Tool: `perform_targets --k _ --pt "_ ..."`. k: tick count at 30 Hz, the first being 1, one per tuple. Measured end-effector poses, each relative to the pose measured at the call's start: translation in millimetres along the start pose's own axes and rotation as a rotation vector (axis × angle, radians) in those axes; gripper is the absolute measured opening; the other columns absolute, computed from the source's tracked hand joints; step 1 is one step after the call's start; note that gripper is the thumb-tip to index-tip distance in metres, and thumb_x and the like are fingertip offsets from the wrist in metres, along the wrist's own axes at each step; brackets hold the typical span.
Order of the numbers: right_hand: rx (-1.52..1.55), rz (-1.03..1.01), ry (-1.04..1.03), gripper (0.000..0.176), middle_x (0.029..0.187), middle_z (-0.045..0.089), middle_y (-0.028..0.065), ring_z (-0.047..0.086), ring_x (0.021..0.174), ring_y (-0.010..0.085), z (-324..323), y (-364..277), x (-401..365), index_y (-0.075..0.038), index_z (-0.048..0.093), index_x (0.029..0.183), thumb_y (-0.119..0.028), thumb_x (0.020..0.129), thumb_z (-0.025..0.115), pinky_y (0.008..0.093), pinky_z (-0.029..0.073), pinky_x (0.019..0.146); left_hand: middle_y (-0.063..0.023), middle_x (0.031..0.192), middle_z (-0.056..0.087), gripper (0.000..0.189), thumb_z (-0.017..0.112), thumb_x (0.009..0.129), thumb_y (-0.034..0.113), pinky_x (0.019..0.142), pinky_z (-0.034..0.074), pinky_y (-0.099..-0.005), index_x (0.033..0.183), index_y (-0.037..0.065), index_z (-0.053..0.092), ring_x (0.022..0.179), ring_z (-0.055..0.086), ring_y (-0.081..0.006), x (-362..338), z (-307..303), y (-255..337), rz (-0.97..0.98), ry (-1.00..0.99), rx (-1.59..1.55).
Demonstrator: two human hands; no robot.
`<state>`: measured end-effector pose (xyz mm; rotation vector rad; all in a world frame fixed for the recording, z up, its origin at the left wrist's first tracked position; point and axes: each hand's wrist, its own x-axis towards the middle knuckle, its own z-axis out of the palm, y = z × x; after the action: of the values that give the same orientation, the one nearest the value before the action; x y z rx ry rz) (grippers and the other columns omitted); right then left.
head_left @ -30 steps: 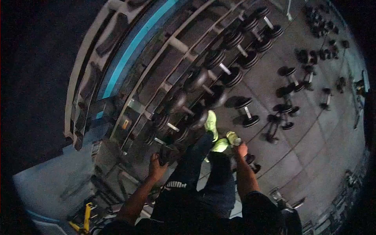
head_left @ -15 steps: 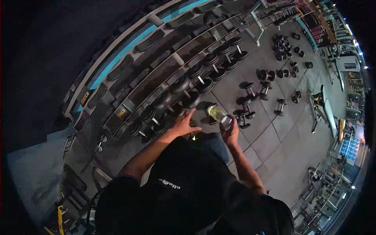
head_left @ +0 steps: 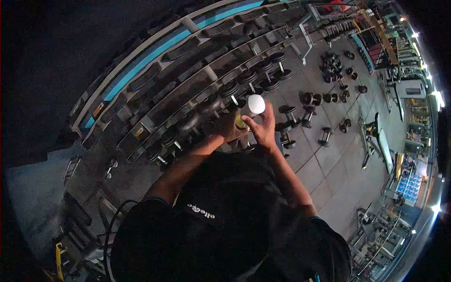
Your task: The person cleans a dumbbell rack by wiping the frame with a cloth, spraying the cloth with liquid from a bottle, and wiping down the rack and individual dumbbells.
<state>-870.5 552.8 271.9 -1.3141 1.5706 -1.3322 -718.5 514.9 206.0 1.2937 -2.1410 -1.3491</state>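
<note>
Between my two hands is a bottle with a white round end facing up toward me and a yellow-green part lower down. My right hand is closed around its upper part, the thumb lying across the side. Lower and to the left, my left hand wraps the yellow-green part; some of its fingers are hidden or in shadow. Just beyond the hands, a row of black dumbbells stands on the floor along a rack.
A long dumbbell rack with a blue stripe runs diagonally across the upper left. Several loose dumbbells lie on the tiled floor to the right. A bench and other gym machines stand farther right.
My left hand was spread and apart from the bottle; it has closed on it. The right hand has moved up and left, and the bottle has turned, white end upward.
</note>
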Motion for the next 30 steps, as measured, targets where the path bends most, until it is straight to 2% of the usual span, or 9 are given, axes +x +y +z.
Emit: perform_targets --k 3,4,8,11,16,18,21,25,30 --pt "0.148 0.137 -0.059 0.062 0.115 0.065 0.0093 0.062 0.104 0.0168 -14 12 24 0.0 0.053 0.132 -0.009 0.079 0.083 0.0322 0.05 0.093 -0.023 0.119 0.066 0.078 0.082 0.076 0.048 0.093 0.053 -0.0487 0.135 0.006 0.052 0.111 0.064 -0.0412 10 -13 23 0.079 -0.151 -0.017" --pt "0.177 0.119 -0.081 0.059 0.113 0.066 0.0094 0.062 0.102 0.0172 -19 31 34 0.0 0.054 0.131 -0.006 0.078 0.08 0.0323 0.05 0.092 -0.0237 0.122 0.066 0.083 0.083 0.075 0.053 0.095 0.051 -0.0482 0.135 0.004 0.052 0.113 0.064 -0.0413 17 3 11 0.218 -0.069 -0.004" --pt "-0.051 0.1 -0.066 0.049 0.103 0.068 0.0133 0.065 0.096 0.0232 -46 106 57 -0.001 0.056 0.123 -0.006 0.078 0.073 0.035 0.051 0.088 -0.0217 0.125 0.066 0.1 0.084 0.069 0.067 0.097 0.051 -0.0464 0.137 0.001 0.052 0.115 0.064 -0.0368 46 52 0 0.328 0.074 0.074" --pt "-0.127 0.062 -0.018 0.048 0.099 0.067 0.0143 0.066 0.092 0.0258 -71 140 82 -0.002 0.054 0.119 -0.011 0.077 0.076 0.0366 0.051 0.084 -0.0209 0.126 0.066 0.099 0.085 0.069 0.065 0.097 0.052 -0.0452 0.137 0.001 0.053 0.115 0.065 -0.0352 64 93 -26 -0.055 -0.121 0.015" --pt "-0.089 0.035 -0.158 0.045 0.093 0.067 0.013 0.067 0.087 0.025 -106 202 144 -0.003 0.05 0.114 -0.013 0.079 0.077 0.0373 0.052 0.079 -0.014 0.117 0.069 0.074 0.082 0.08 0.055 0.093 0.054 -0.0461 0.128 0.003 0.058 0.11 0.067 -0.0288 48 117 -76 -0.286 0.266 -0.045" --pt "-0.091 0.033 -0.255 0.043 0.089 0.068 0.0115 0.068 0.083 0.0229 -112 216 169 -0.002 0.054 0.111 -0.017 0.08 0.08 0.0367 0.053 0.077 -0.0136 0.119 0.07 0.072 0.079 0.082 0.058 0.094 0.053 -0.0463 0.127 0.006 0.059 0.112 0.067 -0.0305 35 120 -69 -0.635 0.375 -0.102" --pt "-0.116 0.067 -0.339 0.041 0.086 0.069 0.0096 0.067 0.079 0.0196 -116 216 198 -0.001 0.059 0.103 -0.024 0.081 0.085 0.035 0.053 0.074 -0.0129 0.121 0.07 0.067 0.075 0.084 0.061 0.092 0.054 -0.0468 0.125 0.009 0.061 0.112 0.067 -0.0339 15 143 -42 -0.838 0.414 0.04" --pt "-0.096 0.169 -0.331 0.037 0.08 0.07 0.0066 0.062 0.073 0.0144 -95 246 213 -0.002 0.063 0.092 -0.029 0.082 0.087 0.0331 0.052 0.071 -0.0139 0.113 0.073 0.062 0.071 0.086 0.061 0.088 0.055 -0.047 0.116 0.007 0.065 0.105 0.069 -0.0359 -19 216 -76 -0.955 0.454 0.087" --pt "0.023 0.055 -0.357 0.034 0.085 0.074 0.0112 0.074 0.08 0.0213 -55 332 197 -0.002 0.067 0.095 -0.03 0.084 0.082 0.0344 0.055 0.071 -0.0181 0.099 0.074 0.054 0.071 0.089 0.053 0.086 0.054 -0.0469 0.106 0.002 0.068 0.098 0.071 -0.0361 -84 253 -82 -1.013 0.425 -0.05"
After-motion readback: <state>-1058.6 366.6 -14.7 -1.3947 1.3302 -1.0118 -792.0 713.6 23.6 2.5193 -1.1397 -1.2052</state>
